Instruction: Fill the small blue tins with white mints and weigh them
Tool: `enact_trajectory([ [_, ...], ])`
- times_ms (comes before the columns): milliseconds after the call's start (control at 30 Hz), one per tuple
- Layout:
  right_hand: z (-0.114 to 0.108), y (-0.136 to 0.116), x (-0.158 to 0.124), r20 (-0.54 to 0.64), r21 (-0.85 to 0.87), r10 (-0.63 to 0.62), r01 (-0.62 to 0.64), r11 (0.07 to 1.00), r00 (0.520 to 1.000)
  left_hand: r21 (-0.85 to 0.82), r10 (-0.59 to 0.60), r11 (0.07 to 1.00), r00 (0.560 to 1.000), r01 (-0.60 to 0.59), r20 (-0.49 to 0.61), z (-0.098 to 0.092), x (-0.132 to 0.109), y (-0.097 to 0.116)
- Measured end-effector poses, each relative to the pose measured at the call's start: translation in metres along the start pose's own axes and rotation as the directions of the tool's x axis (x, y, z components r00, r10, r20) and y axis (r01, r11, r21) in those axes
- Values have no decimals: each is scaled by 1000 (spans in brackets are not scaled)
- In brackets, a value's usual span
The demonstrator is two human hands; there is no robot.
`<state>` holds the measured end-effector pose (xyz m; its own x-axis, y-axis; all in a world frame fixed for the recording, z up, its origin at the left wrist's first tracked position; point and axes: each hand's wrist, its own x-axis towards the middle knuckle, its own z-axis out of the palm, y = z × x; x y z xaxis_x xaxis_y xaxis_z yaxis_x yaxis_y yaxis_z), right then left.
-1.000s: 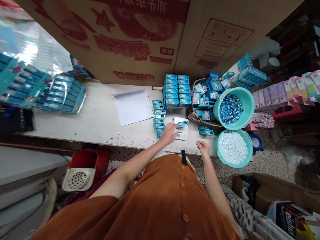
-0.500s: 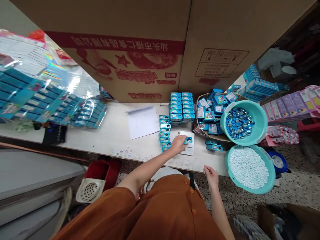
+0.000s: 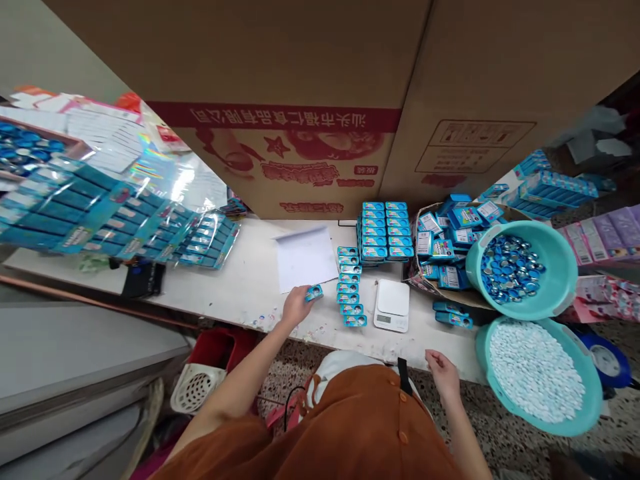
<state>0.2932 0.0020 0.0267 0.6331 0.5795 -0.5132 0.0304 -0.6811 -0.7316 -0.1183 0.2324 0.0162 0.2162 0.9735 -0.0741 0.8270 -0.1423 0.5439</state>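
My left hand (image 3: pixel 296 307) grips a small blue box (image 3: pixel 314 293) with a round window, just above the lower right of a white paper sheet (image 3: pixel 306 257). Right of it runs a column of matching boxes (image 3: pixel 349 289) laid flat. Beside that column is a white digital scale (image 3: pixel 393 297), its plate bare. My right hand (image 3: pixel 443 375) hovers at the table's front edge, fingers curled; whatever they may hold is too small to see. Closest to it are two blue boxes (image 3: pixel 453 319) and a turquoise tub of small white candies (image 3: pixel 537 370).
Behind the scale, blue boxes stand in stacks (image 3: pixel 386 231). An open carton (image 3: pixel 413 275) holds jumbled blue boxes, next to a tub of blue and silver discs (image 3: pixel 563 267). Large cardboard cartons (image 3: pixel 310 60) wall the back. Plastic-wrapped packs (image 3: pixel 100 213) lie left.
My left hand has moved left with the blue box, from over the scale to the paper's edge. The right hand stays near the table edge. The view has shifted left.
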Motion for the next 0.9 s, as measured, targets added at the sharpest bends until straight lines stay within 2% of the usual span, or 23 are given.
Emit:
enact_trajectory([
  [133, -3, -1, -6, 18, -136, 19, -17, 991, 1000, 6, 125, 992, 975, -128, 182, 24, 5, -1],
  [200, -4, -1, -10, 34, -224, 24, -16, 975, 999, -6, 178, 983, 949, -183, 262, 28, 8, 2],
  [300, -7, 1, -16, 26, -309, 16, -7, 951, 1000, -75, 280, 960, 898, -271, 338, 21, 20, -2],
  [367, -8, 4, -21, 30, -316, 19, -9, 949, 999, -117, 299, 954, 905, -276, 301, 13, 35, -12],
  [433, -9, 7, -27, 43, -300, 23, -8, 954, 999, -86, 248, 968, 945, -234, 216, 8, 55, -25],
  [500, -10, 7, -34, 55, -314, 17, 1, 949, 998, 29, 190, 980, 967, -198, 171, 11, 74, -40],
  [567, -11, 4, -41, 68, -364, 10, 15, 931, 998, 154, 169, 966, 956, -209, 241, 21, 88, -54],
  [667, -13, -5, -50, 76, -439, 16, 19, 898, 997, 283, 126, 928, 919, -242, 374, 38, 95, -72],
  [733, -15, -9, -53, 79, -468, 22, 18, 883, 997, 358, 34, 918, 935, -169, 354, 42, 96, -83],
  [800, -19, -10, -53, 88, -489, 21, 25, 872, 996, 408, -78, 912, 955, -48, 285, 41, 97, -92],
  [900, -23, -3, -47, 104, -510, 40, 19, 860, 994, 436, -198, 896, 957, 89, 213, 35, 101, -101],
])
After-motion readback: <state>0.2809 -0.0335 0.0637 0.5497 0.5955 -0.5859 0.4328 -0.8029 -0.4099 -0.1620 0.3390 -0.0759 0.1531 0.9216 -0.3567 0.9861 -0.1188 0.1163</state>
